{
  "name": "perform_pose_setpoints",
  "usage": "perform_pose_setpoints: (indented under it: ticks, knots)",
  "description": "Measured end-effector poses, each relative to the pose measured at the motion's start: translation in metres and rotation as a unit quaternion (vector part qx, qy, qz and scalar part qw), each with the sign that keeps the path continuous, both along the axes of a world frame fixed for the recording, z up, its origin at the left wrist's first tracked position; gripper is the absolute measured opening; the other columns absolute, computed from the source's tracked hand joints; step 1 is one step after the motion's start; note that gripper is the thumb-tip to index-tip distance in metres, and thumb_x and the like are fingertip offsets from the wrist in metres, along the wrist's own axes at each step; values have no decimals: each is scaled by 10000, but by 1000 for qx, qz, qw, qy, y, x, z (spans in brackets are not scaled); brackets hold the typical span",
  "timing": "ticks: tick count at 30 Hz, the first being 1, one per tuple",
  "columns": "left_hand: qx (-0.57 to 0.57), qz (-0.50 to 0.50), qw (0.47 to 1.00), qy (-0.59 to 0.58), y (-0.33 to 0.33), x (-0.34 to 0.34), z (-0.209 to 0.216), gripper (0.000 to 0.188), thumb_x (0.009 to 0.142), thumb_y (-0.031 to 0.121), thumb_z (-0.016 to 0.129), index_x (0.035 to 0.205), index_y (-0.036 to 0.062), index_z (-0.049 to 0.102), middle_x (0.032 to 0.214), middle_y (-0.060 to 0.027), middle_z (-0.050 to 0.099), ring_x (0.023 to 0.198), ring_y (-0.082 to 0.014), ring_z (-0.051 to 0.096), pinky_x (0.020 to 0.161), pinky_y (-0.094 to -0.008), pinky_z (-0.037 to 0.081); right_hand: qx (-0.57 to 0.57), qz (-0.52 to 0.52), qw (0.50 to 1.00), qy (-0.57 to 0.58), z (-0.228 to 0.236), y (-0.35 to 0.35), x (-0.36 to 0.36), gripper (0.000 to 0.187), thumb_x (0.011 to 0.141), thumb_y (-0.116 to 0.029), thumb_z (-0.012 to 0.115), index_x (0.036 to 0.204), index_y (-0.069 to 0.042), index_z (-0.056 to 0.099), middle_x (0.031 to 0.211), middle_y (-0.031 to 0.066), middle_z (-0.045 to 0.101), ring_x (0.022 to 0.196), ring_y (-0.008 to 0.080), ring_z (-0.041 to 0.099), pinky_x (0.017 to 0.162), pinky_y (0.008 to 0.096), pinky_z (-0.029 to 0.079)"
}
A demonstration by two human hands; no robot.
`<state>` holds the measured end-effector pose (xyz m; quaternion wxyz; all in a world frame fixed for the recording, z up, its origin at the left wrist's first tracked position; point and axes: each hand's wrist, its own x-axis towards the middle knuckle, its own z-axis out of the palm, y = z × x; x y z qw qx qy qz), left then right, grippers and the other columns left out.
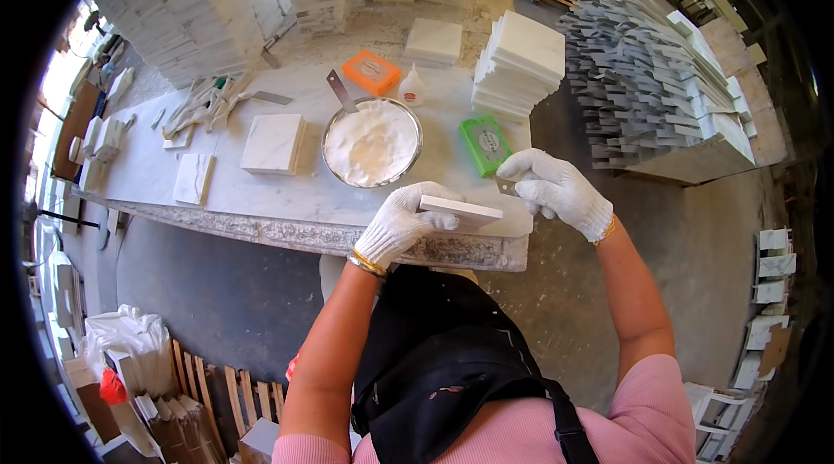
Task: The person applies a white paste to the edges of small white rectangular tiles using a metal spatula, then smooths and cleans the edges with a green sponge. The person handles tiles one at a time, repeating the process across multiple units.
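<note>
My left hand [398,226], in a white knit glove, grips a white marble tile [469,210] on edge over the front of the table. Just right of the tile, my gloved right hand [560,192] pinches a small flat metal blade with a hole [506,187]; the fingers hide part of it. Beyond the left hand stands a steel bowl [420,151] full of white paste [372,142], a metal scraper [340,89] leaning in it. Near my right hand lies a green box [485,145]. Behind the bowl are an orange box [371,72] and a small white squeeze bottle [412,86].
Stacked tiles [519,64] stand at the table's right edge. A thicker tile stack [273,144] and a single tile [193,178] lie left of the bowl, with loose gloves [207,106] behind. Tall slab piles [187,3] rise at the back. A pallet of grey strips [638,73] stands right.
</note>
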<state>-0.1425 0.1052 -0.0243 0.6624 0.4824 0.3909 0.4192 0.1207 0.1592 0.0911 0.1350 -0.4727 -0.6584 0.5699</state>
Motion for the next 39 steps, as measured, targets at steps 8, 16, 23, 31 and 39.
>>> perform_pose_setpoints:
  ticks: [8,16,23,31,39]
  knots:
    - [-13,20,1000,-6,-2,2,4,327,747,100,855,1026,14,707,949,5,704,886,-76,618,813,-262,519,33,124,992,-4,-5,17,-18,238,899,-76,702,1132,-78,751,942,12,736,784,92,636,707,256,524]
    - [-17,21,1000,-7,-2,3,5,309,749,92,854,1018,28,717,924,14,705,856,-60,607,785,-254,508,159,212,963,41,-13,27,-26,248,834,-42,756,1079,-72,779,1023,66,769,933,151,706,876,301,541]
    - [8,35,999,0,-4,4,-1,352,745,133,873,1046,27,725,933,6,708,870,-80,611,804,-266,505,120,154,980,41,-13,14,-12,260,842,19,718,1085,-56,770,988,74,758,898,152,701,838,285,545]
    - [14,50,999,8,-5,6,-7,329,757,118,857,1043,24,723,946,-7,716,882,-90,618,814,-276,511,137,126,983,-9,-5,0,-9,260,890,-3,694,1137,-62,751,1053,75,752,950,152,695,870,289,543]
    - [28,47,998,8,-5,6,-7,313,760,83,835,1043,19,717,985,-26,720,906,-105,626,838,-284,514,170,11,985,-2,-17,-30,-9,244,911,-41,694,1150,-57,740,1048,74,743,860,140,688,813,278,545]
